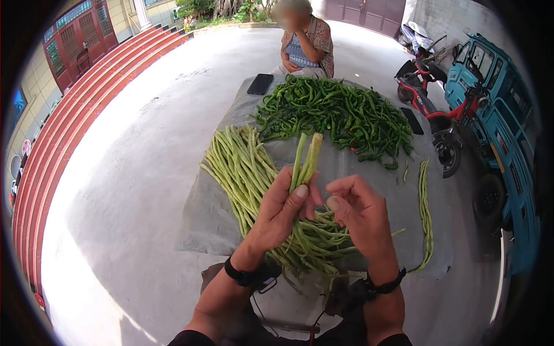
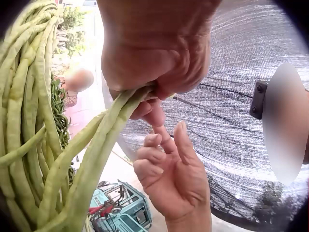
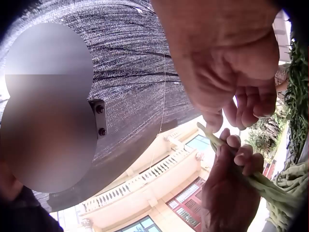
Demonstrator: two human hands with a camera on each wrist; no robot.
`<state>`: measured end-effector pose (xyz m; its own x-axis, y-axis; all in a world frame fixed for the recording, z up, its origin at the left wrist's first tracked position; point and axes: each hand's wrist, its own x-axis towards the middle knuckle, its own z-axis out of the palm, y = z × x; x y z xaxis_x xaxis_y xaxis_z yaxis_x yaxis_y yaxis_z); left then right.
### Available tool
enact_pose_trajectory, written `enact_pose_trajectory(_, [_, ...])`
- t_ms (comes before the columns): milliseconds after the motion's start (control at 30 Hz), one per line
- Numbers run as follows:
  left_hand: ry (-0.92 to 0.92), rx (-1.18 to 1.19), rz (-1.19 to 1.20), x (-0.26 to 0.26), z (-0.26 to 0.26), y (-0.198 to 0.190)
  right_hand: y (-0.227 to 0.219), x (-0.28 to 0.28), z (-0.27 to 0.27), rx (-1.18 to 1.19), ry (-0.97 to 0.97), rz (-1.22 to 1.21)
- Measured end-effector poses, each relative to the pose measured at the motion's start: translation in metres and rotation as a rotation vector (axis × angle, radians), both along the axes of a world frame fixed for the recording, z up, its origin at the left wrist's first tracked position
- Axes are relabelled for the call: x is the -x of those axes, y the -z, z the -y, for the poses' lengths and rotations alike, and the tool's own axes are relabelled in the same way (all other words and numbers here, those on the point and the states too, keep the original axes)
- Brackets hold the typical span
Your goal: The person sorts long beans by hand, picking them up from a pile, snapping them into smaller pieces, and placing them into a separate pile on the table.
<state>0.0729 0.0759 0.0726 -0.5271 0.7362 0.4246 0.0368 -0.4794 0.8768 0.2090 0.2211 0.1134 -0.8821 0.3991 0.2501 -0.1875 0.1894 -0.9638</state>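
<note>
Green beans (image 1: 310, 158) stand pinched in the left hand (image 1: 278, 212), tips towards twelve. At its three o'clock, the right hand (image 1: 367, 218) curls loosely, empty.

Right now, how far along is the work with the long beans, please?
It looks early. A few separate beans lie apart at the right, perhaps already sorted. The left hand grips a small bunch; the right hand, close by, holds nothing visible. The large bean pile seems left to do.
</note>
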Motion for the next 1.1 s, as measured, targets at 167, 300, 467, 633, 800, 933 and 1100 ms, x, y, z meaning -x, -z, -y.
enact_pose_trajectory(167, [-0.046, 0.136, -0.171, -0.022, -0.005, -0.008, -0.001, -0.002, 0.001, 0.057, 0.053, -0.087])
enact_pose_trajectory(300, [-0.054, 0.182, -0.247, -0.031, -0.009, -0.017, 0.002, 0.0, -0.001, -0.015, 0.137, -0.149])
enact_pose_trajectory(467, [-0.051, 0.202, -0.281, -0.035, -0.014, -0.013, -0.003, 0.0, 0.001, 0.014, 0.116, -0.148])
enact_pose_trajectory(633, [-0.056, 0.208, -0.184, -0.041, -0.015, -0.014, -0.001, 0.0, -0.004, 0.006, 0.069, -0.095])
enact_pose_trajectory(800, [-0.068, 0.208, -0.204, -0.04, -0.016, -0.01, 0.015, 0.004, -0.016, -0.087, 0.059, -0.074])
enact_pose_trajectory(933, [-0.062, 0.223, -0.211, -0.04, -0.015, -0.011, 0.008, 0.002, -0.012, 0.068, 0.012, -0.054])
enact_pose_trajectory(1100, [-0.047, 0.097, 0.049, -0.037, -0.018, -0.006, 0.001, 0.003, -0.008, -0.071, 0.122, -0.084])
